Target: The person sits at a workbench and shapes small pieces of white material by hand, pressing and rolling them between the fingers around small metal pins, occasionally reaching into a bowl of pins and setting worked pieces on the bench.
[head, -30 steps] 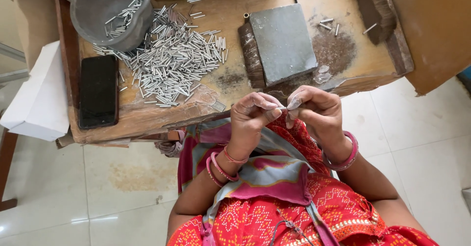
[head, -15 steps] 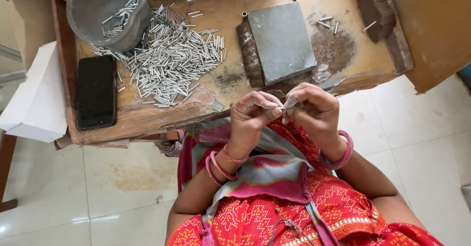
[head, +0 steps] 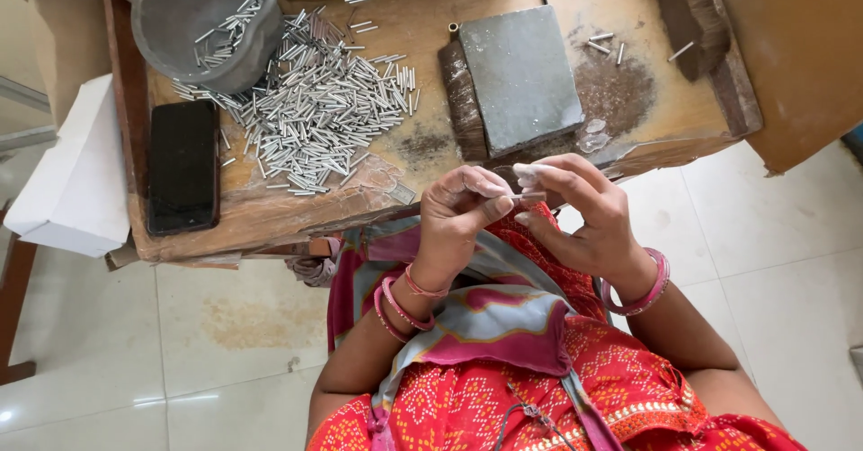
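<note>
From the head camera, the left hand (head: pixel 460 210) and the right hand (head: pixel 580 210) meet just off the near edge of the wooden work table (head: pixel 270 222), fingertips almost touching; between them sits a small metal tube (head: pixel 529 196), pinched at the left thumb and forefinger and met by the right fingers, so both hands are closed in a fine grasp on that one piece; what the right fingers do to its end is too small to tell. The step in hand looks like working a single tube held above the lap; the next move seems to call for a steady, light pinch so the piece does not slip to the floor. Ahead of the left hand, well apart, lies the heap of metal tubes (head: pixel 315 109), with the grey bowl (head: pixel 200 21) beyond it holding a few more; the black phone (head: pixel 183 165) lies to the left of that hand; the grey stone block (head: pixel 520 78) stands just ahead of both hands. Against the frame half a second back, the hands have drawn slightly apart and the tube shows more plainly; heap, bowl and block lie unchanged.
</note>
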